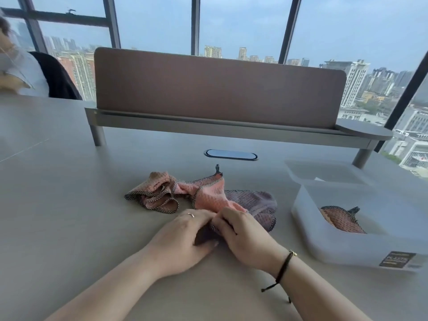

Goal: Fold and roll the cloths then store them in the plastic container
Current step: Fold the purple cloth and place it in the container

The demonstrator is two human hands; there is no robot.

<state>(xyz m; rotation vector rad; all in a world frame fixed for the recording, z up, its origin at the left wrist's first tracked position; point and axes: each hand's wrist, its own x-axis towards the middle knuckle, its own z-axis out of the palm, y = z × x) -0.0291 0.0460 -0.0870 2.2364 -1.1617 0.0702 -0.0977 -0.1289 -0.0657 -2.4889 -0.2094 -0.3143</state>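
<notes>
Pink cloth [209, 200] edge between both hands.

Across the upper centre of the frame I see a brown rounded-corner divider panel [217, 86] standing in a grey metal shelf rail [231, 127] on the pale grey table [58, 193]. Just below it lies a dark oval cable port [230, 155]. At upper left sits another person [20, 70]; tall windows [243, 22] show city buildings.

Worn on the head, looking forward and down, close over the desk [69, 193], with windows [243, 24] straight ahead.
</notes>
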